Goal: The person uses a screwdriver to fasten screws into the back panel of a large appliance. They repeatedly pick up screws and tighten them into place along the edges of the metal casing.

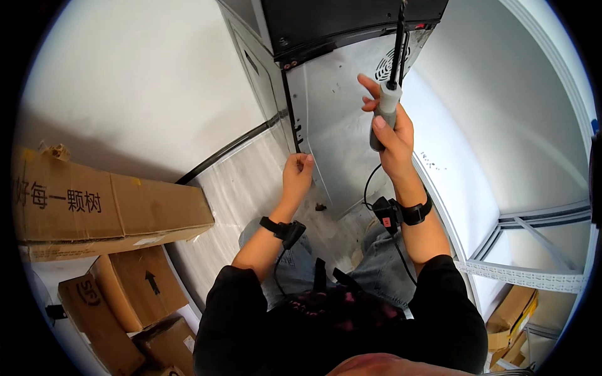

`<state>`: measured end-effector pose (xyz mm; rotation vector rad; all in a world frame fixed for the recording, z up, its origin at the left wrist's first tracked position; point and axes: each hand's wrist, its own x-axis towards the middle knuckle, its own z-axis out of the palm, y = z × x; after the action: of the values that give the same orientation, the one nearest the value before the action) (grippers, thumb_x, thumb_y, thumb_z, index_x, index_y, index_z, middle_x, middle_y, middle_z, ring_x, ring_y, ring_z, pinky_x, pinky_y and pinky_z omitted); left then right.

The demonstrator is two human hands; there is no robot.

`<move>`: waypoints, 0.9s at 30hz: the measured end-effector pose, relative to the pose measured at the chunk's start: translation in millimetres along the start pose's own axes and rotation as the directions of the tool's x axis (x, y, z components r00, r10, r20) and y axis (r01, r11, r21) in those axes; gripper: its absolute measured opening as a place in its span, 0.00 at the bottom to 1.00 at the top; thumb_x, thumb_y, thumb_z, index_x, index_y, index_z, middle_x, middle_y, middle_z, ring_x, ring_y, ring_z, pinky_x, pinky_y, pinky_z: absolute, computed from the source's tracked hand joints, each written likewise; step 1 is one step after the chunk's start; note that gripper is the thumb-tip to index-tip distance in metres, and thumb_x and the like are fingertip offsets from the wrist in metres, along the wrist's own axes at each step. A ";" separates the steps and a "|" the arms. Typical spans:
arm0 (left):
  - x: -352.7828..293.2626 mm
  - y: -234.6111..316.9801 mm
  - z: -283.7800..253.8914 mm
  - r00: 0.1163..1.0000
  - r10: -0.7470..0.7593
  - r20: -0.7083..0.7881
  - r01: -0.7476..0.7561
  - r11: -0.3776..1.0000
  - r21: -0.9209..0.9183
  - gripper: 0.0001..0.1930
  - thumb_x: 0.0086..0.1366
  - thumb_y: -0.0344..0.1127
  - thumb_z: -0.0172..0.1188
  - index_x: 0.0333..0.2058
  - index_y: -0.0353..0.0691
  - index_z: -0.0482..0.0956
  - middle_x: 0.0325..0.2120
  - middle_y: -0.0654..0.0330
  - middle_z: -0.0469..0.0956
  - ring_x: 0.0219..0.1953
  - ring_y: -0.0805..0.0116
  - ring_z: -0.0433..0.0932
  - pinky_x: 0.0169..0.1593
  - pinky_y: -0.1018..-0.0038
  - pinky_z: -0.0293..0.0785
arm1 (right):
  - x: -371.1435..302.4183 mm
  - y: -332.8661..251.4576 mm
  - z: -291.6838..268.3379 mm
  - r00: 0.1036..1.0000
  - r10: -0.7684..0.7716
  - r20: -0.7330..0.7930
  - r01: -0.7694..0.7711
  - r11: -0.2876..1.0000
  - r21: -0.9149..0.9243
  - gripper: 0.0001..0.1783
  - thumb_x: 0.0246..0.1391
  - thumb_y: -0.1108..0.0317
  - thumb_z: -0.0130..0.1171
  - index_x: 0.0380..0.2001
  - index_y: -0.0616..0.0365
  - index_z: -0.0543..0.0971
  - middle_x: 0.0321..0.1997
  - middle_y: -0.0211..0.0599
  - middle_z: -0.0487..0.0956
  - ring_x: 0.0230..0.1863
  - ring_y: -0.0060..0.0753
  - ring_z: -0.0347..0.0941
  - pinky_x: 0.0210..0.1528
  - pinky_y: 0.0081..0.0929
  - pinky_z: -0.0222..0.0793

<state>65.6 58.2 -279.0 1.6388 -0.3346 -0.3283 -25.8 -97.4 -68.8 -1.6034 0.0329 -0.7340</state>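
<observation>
A screwdriver point(389, 106) with a grey handle and a long black shaft points upward and away from me. My right hand point(394, 135) is closed round its handle, with thumb along the side and some fingers stretched past it. Lower and to the left, my left hand point(298, 173) is closed, its fingertips pinched beside the edge of a pale metal panel point(338, 138). Whatever those fingers hold, if anything, is hidden. The panel has a round slotted vent point(384, 65) and sits under a black machine body point(351, 22).
Cardboard boxes point(144, 207) are stacked at the left beside a white wall point(144, 75). A white metal frame point(523, 276) stands at the right, with more cartons point(511, 313) below. Cables run from bands on both wrists. A small dark piece point(320, 207) lies near my feet.
</observation>
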 end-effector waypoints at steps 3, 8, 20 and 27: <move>-4.2 1.1 8.8 0.993 0.046 -0.107 -0.031 0.990 0.137 0.19 0.62 0.50 0.59 0.32 0.35 0.74 0.22 0.63 0.72 0.26 0.74 0.70 0.31 0.77 0.68 | 12.3 2.2 1.9 1.000 -0.022 0.009 0.022 0.998 0.058 0.26 0.55 0.58 0.54 0.54 0.60 0.69 0.34 0.27 0.70 0.24 0.11 0.58 0.24 0.11 0.52; -7.1 -3.4 14.9 0.951 0.114 -0.288 -0.063 0.982 0.180 0.19 0.64 0.48 0.56 0.26 0.35 0.72 0.21 0.63 0.73 0.26 0.78 0.70 0.31 0.80 0.66 | 24.5 13.2 14.2 0.995 -0.057 -0.080 0.067 0.990 0.123 0.28 0.55 0.58 0.55 0.55 0.64 0.67 0.23 0.23 0.68 0.19 0.10 0.56 0.23 0.11 0.51; 4.9 -14.1 30.9 0.988 0.059 -0.142 -0.061 0.998 -0.007 0.23 0.68 0.44 0.52 0.17 0.38 0.59 0.15 0.71 0.55 0.21 0.80 0.53 0.24 0.77 0.53 | 22.6 13.0 9.1 0.996 0.055 0.066 -0.061 0.994 0.089 0.25 0.57 0.62 0.55 0.51 0.72 0.69 0.72 0.41 0.49 0.66 0.35 0.48 0.59 0.28 0.54; 8.4 -14.0 32.0 0.976 0.082 -0.200 -0.086 0.996 -0.014 0.23 0.67 0.41 0.54 0.17 0.36 0.59 0.13 0.70 0.54 0.20 0.80 0.52 0.22 0.77 0.51 | 23.6 15.0 6.6 0.998 0.043 0.039 -0.050 0.982 0.184 0.29 0.55 0.61 0.57 0.55 0.70 0.66 0.66 0.37 0.59 0.27 0.14 0.64 0.32 0.14 0.61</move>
<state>60.7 27.0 -296.1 1.6151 -0.2468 -0.1023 1.7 -104.6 -72.0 -1.4328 -0.0224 -0.6534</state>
